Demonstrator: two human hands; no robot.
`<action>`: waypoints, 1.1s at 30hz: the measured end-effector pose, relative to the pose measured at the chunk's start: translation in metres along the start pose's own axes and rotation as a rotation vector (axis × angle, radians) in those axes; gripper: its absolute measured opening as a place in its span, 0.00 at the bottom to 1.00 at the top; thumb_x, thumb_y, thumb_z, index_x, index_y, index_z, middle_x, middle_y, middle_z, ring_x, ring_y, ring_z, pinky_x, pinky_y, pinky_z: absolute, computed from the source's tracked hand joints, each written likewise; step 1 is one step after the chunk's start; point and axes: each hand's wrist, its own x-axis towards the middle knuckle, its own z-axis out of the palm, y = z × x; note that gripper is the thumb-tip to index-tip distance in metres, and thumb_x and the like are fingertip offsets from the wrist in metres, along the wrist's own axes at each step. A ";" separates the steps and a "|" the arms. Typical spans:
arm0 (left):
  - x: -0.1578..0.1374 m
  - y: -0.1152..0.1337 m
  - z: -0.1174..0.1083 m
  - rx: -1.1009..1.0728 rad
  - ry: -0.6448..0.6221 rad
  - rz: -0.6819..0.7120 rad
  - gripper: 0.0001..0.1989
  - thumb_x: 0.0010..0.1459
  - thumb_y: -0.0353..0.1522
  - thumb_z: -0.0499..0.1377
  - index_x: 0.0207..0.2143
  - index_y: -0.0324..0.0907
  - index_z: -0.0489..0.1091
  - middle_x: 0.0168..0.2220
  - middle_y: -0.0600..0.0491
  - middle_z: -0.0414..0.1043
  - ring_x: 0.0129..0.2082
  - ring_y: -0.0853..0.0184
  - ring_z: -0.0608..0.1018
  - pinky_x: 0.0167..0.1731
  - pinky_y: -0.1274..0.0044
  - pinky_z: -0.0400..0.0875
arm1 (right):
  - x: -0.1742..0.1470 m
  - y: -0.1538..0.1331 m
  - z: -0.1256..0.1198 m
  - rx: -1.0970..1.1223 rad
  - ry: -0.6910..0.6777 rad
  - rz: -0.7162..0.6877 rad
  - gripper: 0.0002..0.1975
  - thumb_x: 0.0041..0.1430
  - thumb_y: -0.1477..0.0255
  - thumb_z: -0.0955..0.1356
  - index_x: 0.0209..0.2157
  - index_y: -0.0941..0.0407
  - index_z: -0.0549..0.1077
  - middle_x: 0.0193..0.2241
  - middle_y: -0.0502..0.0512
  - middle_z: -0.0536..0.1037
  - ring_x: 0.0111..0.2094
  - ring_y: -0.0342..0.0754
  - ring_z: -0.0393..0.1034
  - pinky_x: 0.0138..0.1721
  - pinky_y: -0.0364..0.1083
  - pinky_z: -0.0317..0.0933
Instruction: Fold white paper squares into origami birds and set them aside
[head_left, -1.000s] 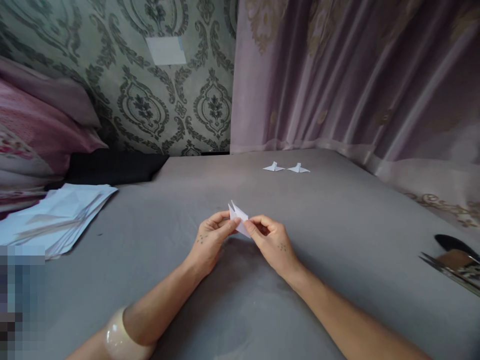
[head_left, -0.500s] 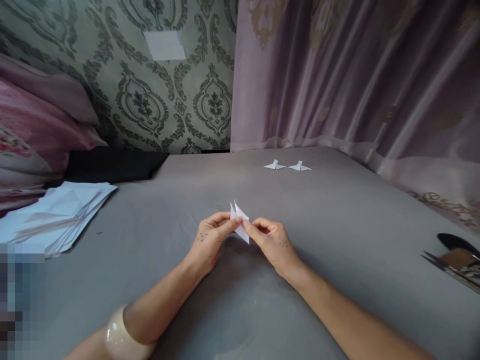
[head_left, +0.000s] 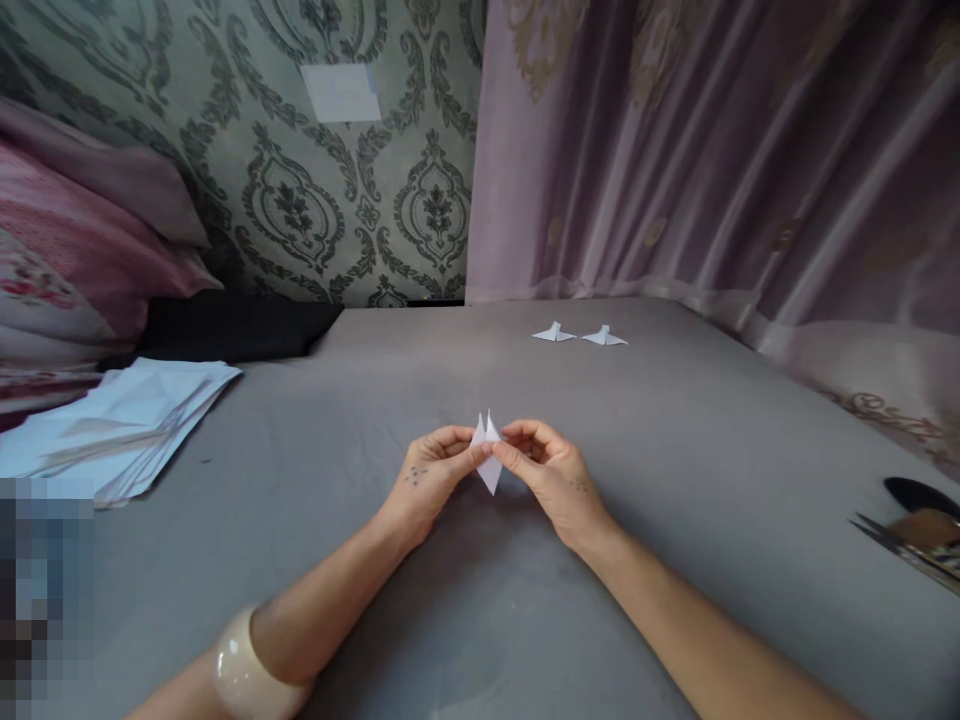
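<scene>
Between my two hands is a small piece of folded white paper point(head_left: 491, 470), with two narrow points sticking up and one point hanging down. My left hand point(head_left: 435, 475) pinches its left side, thumb across the front. From the right, my right hand point(head_left: 547, 475) pinches it too, and both thumb tips meet near its middle. The fingers behind the paper are partly hidden. Farther back on the grey surface point(head_left: 390, 390) lie two folded white paper figures, a left one point(head_left: 555, 333) and a right one point(head_left: 604, 337), side by side.
A stack of white paper sheets point(head_left: 142, 425) lies at the left, before a folded black cloth point(head_left: 240, 325). Scissors point(head_left: 900, 550) and a dark round object point(head_left: 922, 495) sit at the right edge. A pink curtain point(head_left: 600, 150) hangs behind.
The folded paper has turned from a slant to nearly upright, its lower point now facing down. Both hands still grip it. The whole view has shifted slightly.
</scene>
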 end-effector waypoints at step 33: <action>-0.009 0.003 0.005 0.184 -0.086 -0.062 0.13 0.47 0.39 0.68 0.31 0.39 0.79 0.26 0.53 0.78 0.25 0.71 0.73 0.28 0.81 0.66 | -0.005 -0.009 -0.001 -0.081 0.076 -0.198 0.11 0.52 0.68 0.71 0.38 0.54 0.69 0.30 0.51 0.77 0.34 0.46 0.71 0.42 0.49 0.64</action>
